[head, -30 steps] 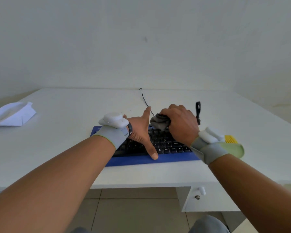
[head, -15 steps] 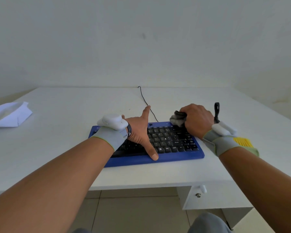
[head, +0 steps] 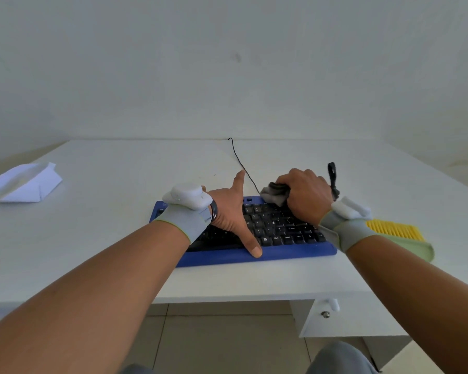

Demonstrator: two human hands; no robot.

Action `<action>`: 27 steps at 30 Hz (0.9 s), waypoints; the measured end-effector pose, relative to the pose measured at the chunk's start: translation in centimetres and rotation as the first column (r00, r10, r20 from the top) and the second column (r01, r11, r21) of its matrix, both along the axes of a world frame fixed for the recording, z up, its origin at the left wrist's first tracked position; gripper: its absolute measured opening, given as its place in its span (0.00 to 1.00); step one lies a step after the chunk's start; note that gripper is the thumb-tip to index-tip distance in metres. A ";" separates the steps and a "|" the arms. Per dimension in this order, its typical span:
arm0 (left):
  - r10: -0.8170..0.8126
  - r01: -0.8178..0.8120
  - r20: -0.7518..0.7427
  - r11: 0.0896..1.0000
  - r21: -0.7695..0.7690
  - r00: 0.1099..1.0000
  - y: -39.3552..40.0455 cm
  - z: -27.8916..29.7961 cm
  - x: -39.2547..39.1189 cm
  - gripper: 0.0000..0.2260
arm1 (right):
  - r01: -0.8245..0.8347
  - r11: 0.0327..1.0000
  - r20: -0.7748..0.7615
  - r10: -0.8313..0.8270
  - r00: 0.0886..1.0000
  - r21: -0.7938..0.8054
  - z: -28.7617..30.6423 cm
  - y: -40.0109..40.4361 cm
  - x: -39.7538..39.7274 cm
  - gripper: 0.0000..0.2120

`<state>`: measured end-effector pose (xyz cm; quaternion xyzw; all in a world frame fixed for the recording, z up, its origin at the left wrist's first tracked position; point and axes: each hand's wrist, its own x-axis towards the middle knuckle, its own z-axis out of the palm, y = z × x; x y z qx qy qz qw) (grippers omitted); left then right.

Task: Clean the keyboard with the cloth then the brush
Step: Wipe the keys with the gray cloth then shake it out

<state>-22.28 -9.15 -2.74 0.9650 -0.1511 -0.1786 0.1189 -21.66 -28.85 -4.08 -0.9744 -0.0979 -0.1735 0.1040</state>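
A blue keyboard (head: 295, 252) with black keys lies near the front edge of the white table (head: 119, 238). My left hand (head: 231, 211) rests flat on its left half, thumb on the blue front rim and forefinger stretched toward the back. My right hand (head: 305, 197) grips a bunched grey cloth (head: 274, 195) and presses it on the keyboard's back right rows. A brush with yellow bristles (head: 395, 229) and a pale green body lies on the table right of the keyboard, partly behind my right wrist. Its black handle (head: 332, 171) shows behind my right hand.
The keyboard's thin black cable (head: 239, 160) runs toward the back wall. A folded white paper or cloth (head: 25, 186) sits at the table's far left. Under the table on the right hangs a white drawer (head: 349, 317) with a knob.
My right hand with the cloth moved from the middle of the keyboard's back edge to the right, then slightly back toward the left. My left hand stayed in place.
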 end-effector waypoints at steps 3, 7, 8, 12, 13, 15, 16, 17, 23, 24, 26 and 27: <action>0.001 -0.001 0.008 1.000 -0.001 1.000 0.1 -0.1 -0.1 0.77 | 0.060 0.998 -0.069 -0.060 0.996 0.000 1.1 -1.5 -0.1 0.14; 0.009 -0.009 -0.003 1.000 0.005 1.000 0.0 -0.1 -0.7 0.75 | 0.076 0.997 0.005 -0.076 0.997 -0.005 2.1 -2.2 -0.3 0.12; 0.005 -0.005 -0.009 1.000 0.008 1.000 -0.3 0.1 -0.8 0.74 | 0.073 0.997 0.038 -0.073 0.997 -0.001 2.3 -2.1 -0.5 0.12; -0.048 0.048 0.040 0.999 -0.002 0.998 -2.3 0.6 -1.1 0.74 | 0.093 0.995 0.075 -0.095 0.993 0.035 2.3 -0.9 -1.7 0.09; -0.057 0.058 0.050 0.998 -0.011 0.997 -3.0 0.5 -1.3 0.75 | 0.104 0.994 0.053 -0.105 0.993 0.028 2.0 -0.6 -2.0 0.09; -0.066 0.067 0.047 0.997 -0.030 0.997 -3.9 0.2 -1.4 0.75 | 0.125 0.992 -0.022 -0.125 0.992 0.005 1.3 -0.4 -2.6 0.10; -0.065 0.066 0.043 0.997 -0.034 0.997 -4.2 0.0 -1.3 0.74 | 0.136 0.991 -0.052 -0.136 0.989 -0.002 1.0 -0.4 -3.0 0.11; -0.058 0.059 0.047 0.998 -0.030 0.997 -4.1 0.0 -1.3 0.74 | 0.140 0.990 -0.065 -0.140 0.988 -0.001 0.8 -0.4 -3.2 0.11; -0.021 0.023 0.044 0.999 -0.027 0.999 -3.8 -0.3 -1.5 0.75 | 0.154 0.987 -0.092 -0.157 0.983 -0.037 0.3 -0.7 -6.0 0.15; -0.013 0.014 0.047 0.999 -0.028 0.999 -3.8 -0.4 -1.7 0.75 | 0.154 0.987 -0.089 -0.158 0.983 -0.043 0.2 -0.8 -6.6 0.15; -0.004 0.006 0.050 0.999 -0.034 0.999 -3.7 -0.4 -2.1 0.74 | 0.148 0.987 -0.083 -0.153 0.985 -0.059 0.0 -0.8 -7.9 0.15; -0.002 0.004 0.056 0.999 -0.040 0.998 -3.7 -0.3 -2.2 0.73 | 0.144 0.987 -0.087 -0.150 0.985 -0.064 0.1 -0.8 -8.5 0.15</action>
